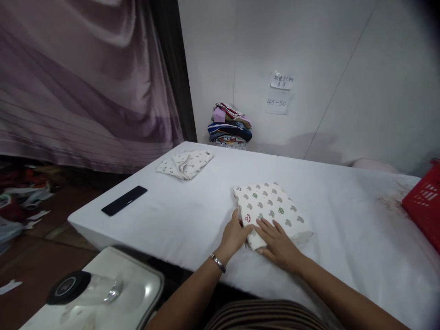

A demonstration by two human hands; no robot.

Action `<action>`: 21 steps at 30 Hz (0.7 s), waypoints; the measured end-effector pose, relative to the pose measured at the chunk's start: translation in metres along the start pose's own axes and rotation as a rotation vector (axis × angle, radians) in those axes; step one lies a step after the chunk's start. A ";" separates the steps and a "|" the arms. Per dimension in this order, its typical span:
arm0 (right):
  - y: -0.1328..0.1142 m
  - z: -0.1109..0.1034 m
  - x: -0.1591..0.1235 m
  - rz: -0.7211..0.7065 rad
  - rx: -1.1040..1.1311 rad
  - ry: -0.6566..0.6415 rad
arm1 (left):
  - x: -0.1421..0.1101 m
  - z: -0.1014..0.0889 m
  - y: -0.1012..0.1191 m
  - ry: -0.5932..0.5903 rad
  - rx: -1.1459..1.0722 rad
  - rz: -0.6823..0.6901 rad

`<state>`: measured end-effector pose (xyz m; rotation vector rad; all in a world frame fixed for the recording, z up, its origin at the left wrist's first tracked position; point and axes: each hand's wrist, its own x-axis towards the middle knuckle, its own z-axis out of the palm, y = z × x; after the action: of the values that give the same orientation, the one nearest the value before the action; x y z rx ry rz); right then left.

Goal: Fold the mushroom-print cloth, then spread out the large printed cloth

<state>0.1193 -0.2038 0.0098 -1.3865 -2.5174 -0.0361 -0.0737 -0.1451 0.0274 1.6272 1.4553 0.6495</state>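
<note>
A folded white cloth (270, 206) printed with grey, green and red mushrooms lies on the white-covered table (199, 211) in front of me. My left hand (235, 233) grips its left edge, with the thumb on top and the fingers partly hidden at the side. Flat on the near part of the same cloth rests my right hand (277, 244), its fingers stretched out. Farther off to the left lies a second white cloth (187, 164) with a small print, loosely bunched. Neither hand touches that one.
A dark flat phone-like slab (124, 200) lies near the table's left edge. Folded fabrics (230, 126) are stacked beyond the far edge. A red plastic basket (424, 201) stands at right. A clear bottle (91, 288) with a black cap lies on a white surface (134, 275) at lower left.
</note>
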 end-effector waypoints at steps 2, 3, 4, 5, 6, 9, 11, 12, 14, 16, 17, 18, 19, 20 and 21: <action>-0.005 0.009 -0.004 -0.039 -0.076 0.003 | 0.003 0.000 -0.002 0.001 0.008 -0.005; -0.006 0.013 -0.006 -0.045 -0.108 0.018 | 0.005 0.000 -0.003 -0.003 0.003 -0.008; -0.006 0.016 -0.008 -0.046 -0.134 0.032 | 0.008 -0.001 -0.004 -0.007 -0.006 -0.010; -0.007 0.018 -0.010 -0.045 -0.153 0.048 | 0.013 -0.002 -0.005 -0.010 -0.014 -0.016; -0.009 0.019 -0.011 -0.041 -0.168 0.066 | 0.019 -0.003 -0.006 -0.007 -0.019 -0.026; -0.017 0.019 -0.017 -0.022 -0.206 0.117 | 0.043 -0.008 -0.008 0.034 -0.001 -0.056; -0.024 0.019 -0.021 -0.019 -0.233 0.131 | 0.062 -0.011 -0.008 0.072 0.012 -0.065; -0.026 0.019 -0.023 -0.022 -0.245 0.133 | 0.071 -0.012 -0.009 0.091 0.014 -0.066; -0.029 0.019 -0.026 -0.029 -0.261 0.143 | 0.087 -0.015 -0.009 0.124 0.008 -0.069; -0.029 0.020 -0.027 -0.030 -0.263 0.154 | 0.100 -0.018 -0.009 0.146 0.004 -0.058; -0.028 0.020 -0.027 -0.028 -0.258 0.158 | 0.104 -0.019 -0.009 0.150 0.003 -0.042; -0.028 0.020 -0.027 -0.025 -0.248 0.158 | 0.108 -0.020 -0.009 0.150 0.001 -0.020; -0.028 0.020 -0.026 -0.018 -0.233 0.156 | 0.112 -0.021 -0.008 0.145 -0.002 0.004; -0.028 0.019 -0.026 -0.010 -0.213 0.153 | 0.115 -0.023 -0.008 0.138 -0.008 0.024; -0.028 0.019 -0.026 -0.002 -0.190 0.148 | 0.118 -0.024 -0.009 0.129 -0.016 0.035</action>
<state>0.1046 -0.2374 -0.0117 -1.3934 -2.4439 -0.3733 -0.0752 -0.0251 0.0146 1.6271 1.5122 0.7967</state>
